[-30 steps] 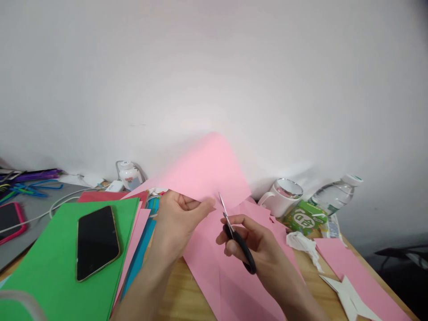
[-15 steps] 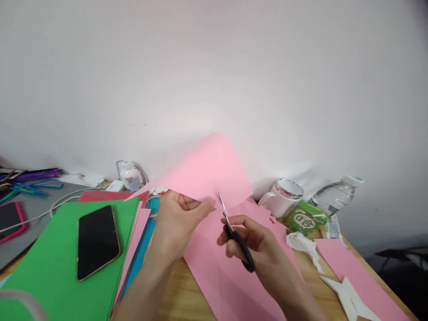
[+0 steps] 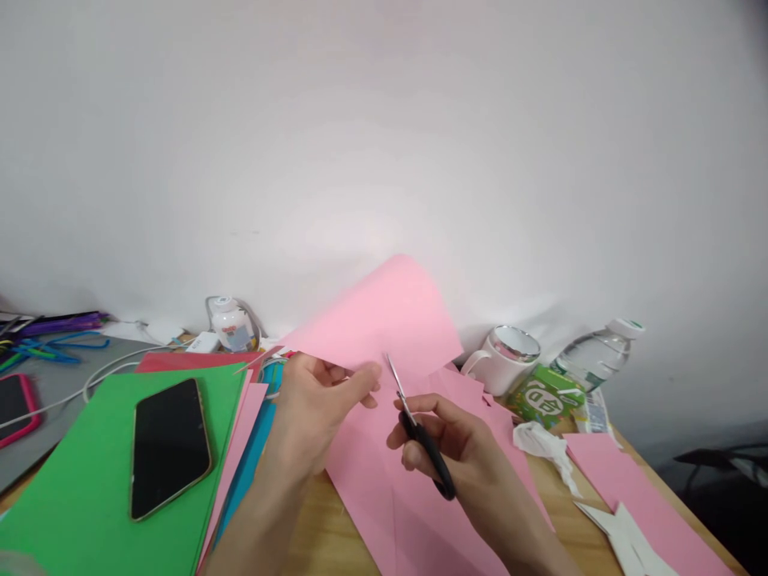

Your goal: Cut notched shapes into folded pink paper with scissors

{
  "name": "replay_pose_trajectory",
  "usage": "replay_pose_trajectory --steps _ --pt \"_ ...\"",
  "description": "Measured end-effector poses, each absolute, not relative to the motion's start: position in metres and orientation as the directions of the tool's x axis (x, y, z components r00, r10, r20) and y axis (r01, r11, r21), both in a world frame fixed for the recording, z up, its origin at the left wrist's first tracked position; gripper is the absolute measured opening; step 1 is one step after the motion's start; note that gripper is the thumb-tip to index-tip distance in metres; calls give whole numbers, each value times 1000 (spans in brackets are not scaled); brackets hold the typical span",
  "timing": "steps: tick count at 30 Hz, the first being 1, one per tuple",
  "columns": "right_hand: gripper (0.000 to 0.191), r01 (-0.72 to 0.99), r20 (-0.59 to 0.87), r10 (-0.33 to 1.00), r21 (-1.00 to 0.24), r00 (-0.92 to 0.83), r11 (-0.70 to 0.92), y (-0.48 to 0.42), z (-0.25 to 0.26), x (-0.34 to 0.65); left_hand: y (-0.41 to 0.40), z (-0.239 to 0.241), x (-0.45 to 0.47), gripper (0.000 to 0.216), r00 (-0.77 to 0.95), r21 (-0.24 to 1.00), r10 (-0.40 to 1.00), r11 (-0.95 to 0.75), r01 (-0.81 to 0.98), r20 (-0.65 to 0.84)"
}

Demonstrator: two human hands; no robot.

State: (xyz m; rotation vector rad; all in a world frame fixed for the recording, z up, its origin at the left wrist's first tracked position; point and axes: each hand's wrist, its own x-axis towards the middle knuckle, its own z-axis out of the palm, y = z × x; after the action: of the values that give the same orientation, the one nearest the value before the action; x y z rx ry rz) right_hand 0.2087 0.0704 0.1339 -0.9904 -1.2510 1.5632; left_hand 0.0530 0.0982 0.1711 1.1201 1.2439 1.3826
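Observation:
My left hand (image 3: 324, 404) pinches the near edge of a curved pink paper sheet (image 3: 390, 308) between thumb and fingers. The sheet bows upward toward the wall. My right hand (image 3: 447, 440) is closed round the black handles of a pair of scissors (image 3: 429, 448). Their silver blades point up and away, with the tip at the sheet near my left thumb. Whether the blades are parted is hard to make out. Below both hands more pink paper (image 3: 414, 512) lies on the wooden table.
On the left, a black phone (image 3: 170, 448) rests on green paper (image 3: 72, 480). A white pill bottle (image 3: 233, 324) stands by the wall. To the right are a white mug (image 3: 504, 360), a green box (image 3: 546, 396), a tilted water bottle (image 3: 597, 352), crumpled tissue (image 3: 546, 444) and a white paper cutout (image 3: 630, 540).
The curved sheet's top has shifted slightly right and lower in view. Both hands keep their grips, with the scissors nearly in the same place. The view has tilted a little.

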Motion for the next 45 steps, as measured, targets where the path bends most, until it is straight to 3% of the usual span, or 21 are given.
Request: replay_pose_trajectory --steps 8,17,25,45 --pt "30 -154 -54 950 -982 -306 -106 70 134 211 96 169 52 5 -82 1000 997 -6 16 7" --pt "32 -166 -57 952 -980 -299 -110 70 136 210 98 167 52 8 -23 998 999 -46 -47 45" --pt "35 -171 -56 945 -978 -323 -116 68 137 209 96 165 51 19 -29 999 999 -35 4 35" --pt "29 -202 -36 952 -974 -303 -101 67 135 208 97 165 48 16 -19 1000 1000 -9 1 9"
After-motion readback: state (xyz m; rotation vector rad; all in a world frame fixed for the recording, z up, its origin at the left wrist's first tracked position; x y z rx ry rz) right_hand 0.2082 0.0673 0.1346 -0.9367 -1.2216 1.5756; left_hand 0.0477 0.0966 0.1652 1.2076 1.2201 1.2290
